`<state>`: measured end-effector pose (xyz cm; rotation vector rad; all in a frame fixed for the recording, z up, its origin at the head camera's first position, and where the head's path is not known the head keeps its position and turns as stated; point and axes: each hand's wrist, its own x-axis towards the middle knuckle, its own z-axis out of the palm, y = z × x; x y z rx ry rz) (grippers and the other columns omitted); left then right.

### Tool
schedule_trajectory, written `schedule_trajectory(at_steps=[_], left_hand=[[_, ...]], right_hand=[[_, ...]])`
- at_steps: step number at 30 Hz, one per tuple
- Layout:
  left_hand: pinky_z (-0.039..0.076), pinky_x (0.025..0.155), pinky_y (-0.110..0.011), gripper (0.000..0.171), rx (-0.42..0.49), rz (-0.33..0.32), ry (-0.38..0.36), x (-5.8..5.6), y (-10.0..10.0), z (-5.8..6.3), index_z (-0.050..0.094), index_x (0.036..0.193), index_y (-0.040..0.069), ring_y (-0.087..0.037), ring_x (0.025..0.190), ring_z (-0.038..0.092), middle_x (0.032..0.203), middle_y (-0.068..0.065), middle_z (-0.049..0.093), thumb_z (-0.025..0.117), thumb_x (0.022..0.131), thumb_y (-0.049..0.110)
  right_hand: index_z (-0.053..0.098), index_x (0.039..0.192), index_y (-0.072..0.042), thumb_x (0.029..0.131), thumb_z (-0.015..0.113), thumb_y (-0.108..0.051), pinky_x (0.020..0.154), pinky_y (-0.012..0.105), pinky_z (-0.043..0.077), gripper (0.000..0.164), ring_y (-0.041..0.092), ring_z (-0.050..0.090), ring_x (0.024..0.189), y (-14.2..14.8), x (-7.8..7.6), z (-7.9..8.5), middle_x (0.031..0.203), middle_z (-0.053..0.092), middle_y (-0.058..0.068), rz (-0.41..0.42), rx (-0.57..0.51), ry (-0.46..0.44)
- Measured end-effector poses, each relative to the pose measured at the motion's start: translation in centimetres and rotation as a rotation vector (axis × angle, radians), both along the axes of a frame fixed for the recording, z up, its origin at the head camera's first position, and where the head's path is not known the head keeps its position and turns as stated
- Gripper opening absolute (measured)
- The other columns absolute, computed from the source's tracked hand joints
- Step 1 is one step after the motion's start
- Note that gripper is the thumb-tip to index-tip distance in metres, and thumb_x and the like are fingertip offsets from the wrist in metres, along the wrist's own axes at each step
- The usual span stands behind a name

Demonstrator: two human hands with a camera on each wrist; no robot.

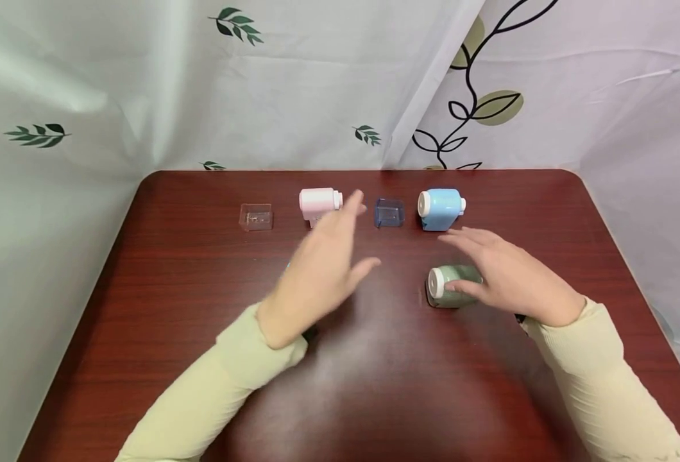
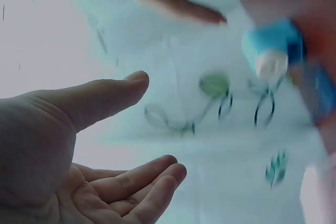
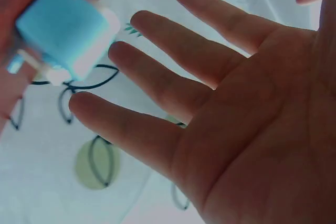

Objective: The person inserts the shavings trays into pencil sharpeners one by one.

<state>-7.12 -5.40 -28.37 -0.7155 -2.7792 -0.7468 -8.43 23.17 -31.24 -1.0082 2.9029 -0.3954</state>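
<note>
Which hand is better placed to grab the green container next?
Likely the right hand: empty, it overlaps the green container in the head view, while the left hand appears farther away.

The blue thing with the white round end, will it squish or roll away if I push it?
The blue thing probably won't squish: it looks like hard plastic holding a firm shape. It would likely slide or tip rather than roll, since its lower part looks boxy. Its smooth surface might feel a bit slippery.
</note>
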Motion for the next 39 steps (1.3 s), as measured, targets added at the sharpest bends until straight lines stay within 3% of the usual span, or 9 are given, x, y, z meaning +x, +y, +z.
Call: schedule_trajectory(at_steps=[6, 13, 17, 22, 26, 31, 35, 39], left_hand=[[0.035, 0.100, -0.042, 0.088, 0.049, 0.178, -0.050, -2.4, -5.0, 2.2, 0.025, 0.146, 0.002, -0.029, 0.118, 0.047, 0.133, -0.008, 0.051, 0.074, 0.079, 0.032], [0.026, 0.106, -0.045, 0.086, 0.037, 0.277, -0.126, -5.5, -10.8, 1.5, 0.022, 0.150, 0.007, -0.032, 0.129, 0.036, 0.141, -0.012, 0.043, 0.070, 0.083, 0.032], [0.026, 0.106, -0.048, 0.084, 0.022, 0.312, -0.212, -7.4, -13.4, 0.0, 0.020, 0.151, 0.011, -0.034, 0.132, 0.031, 0.145, -0.013, 0.038, 0.068, 0.085, 0.032], [0.026, 0.103, -0.054, 0.084, -0.015, 0.309, -0.318, -9.5, -16.3, -2.4, 0.021, 0.150, 0.007, -0.039, 0.132, 0.029, 0.146, -0.018, 0.035, 0.068, 0.084, 0.029], [0.026, 0.102, -0.057, 0.093, -0.055, 0.262, -0.395, -11.2, -18.5, -4.6, 0.022, 0.149, 0.006, -0.041, 0.132, 0.028, 0.148, -0.019, 0.031, 0.075, 0.077, 0.030], [0.027, 0.101, -0.057, 0.103, -0.069, 0.144, -0.471, -12.7, -21.1, -7.5, 0.023, 0.149, 0.005, -0.041, 0.130, 0.031, 0.146, -0.022, 0.031, 0.082, 0.069, 0.032], [0.030, 0.099, -0.053, 0.102, -0.028, 0.077, -0.482, -13.3, -22.5, -9.8, 0.028, 0.146, 0.000, -0.037, 0.124, 0.037, 0.139, -0.024, 0.039, 0.085, 0.066, 0.029], [0.032, 0.097, -0.051, 0.101, 0.020, 0.076, -0.472, -13.6, -23.1, -11.3, 0.031, 0.145, 0.001, -0.034, 0.121, 0.039, 0.136, -0.021, 0.042, 0.086, 0.065, 0.029]], right_hand=[[0.052, 0.129, 0.000, 0.078, 0.074, -0.035, 0.099, 0.047, 0.037, 0.066, 0.032, 0.044, 0.120, -2.0, -2.4, 2.5, 0.128, 0.052, 0.014, 0.061, 0.027, 0.075], [0.046, 0.136, -0.003, 0.080, 0.072, -0.036, 0.102, 0.047, 0.032, 0.070, 0.033, 0.038, 0.127, -5.4, -5.2, 4.0, 0.137, 0.046, 0.018, 0.072, 0.061, 0.049], [0.040, 0.141, -0.003, 0.084, 0.068, -0.038, 0.105, 0.046, 0.029, 0.072, 0.033, 0.034, 0.130, -7.4, -6.8, 4.1, 0.142, 0.040, 0.018, 0.089, 0.078, 0.020], [0.036, 0.143, -0.004, 0.085, 0.066, -0.037, 0.105, 0.043, 0.030, 0.074, 0.030, 0.037, 0.129, -9.6, -8.7, 3.6, 0.143, 0.039, 0.014, 0.109, 0.080, 0.000], [0.033, 0.145, -0.005, 0.086, 0.066, -0.036, 0.105, 0.042, 0.030, 0.075, 0.030, 0.038, 0.129, -11.1, -10.1, 3.2, 0.143, 0.039, 0.013, 0.101, 0.085, -0.027], [0.032, 0.145, -0.004, 0.085, 0.067, -0.036, 0.106, 0.041, 0.029, 0.077, 0.030, 0.036, 0.130, -12.8, -11.5, 2.7, 0.143, 0.039, 0.014, 0.081, 0.080, -0.058], [0.032, 0.145, -0.005, 0.084, 0.067, -0.035, 0.106, 0.039, 0.028, 0.076, 0.028, 0.035, 0.131, -14.1, -12.2, 1.8, 0.144, 0.039, 0.012, 0.095, 0.048, -0.073], [0.034, 0.145, -0.007, 0.084, 0.067, -0.035, 0.106, 0.037, 0.030, 0.075, 0.026, 0.037, 0.130, -15.6, -12.5, 0.7, 0.143, 0.040, 0.011, 0.122, 0.018, -0.072]])
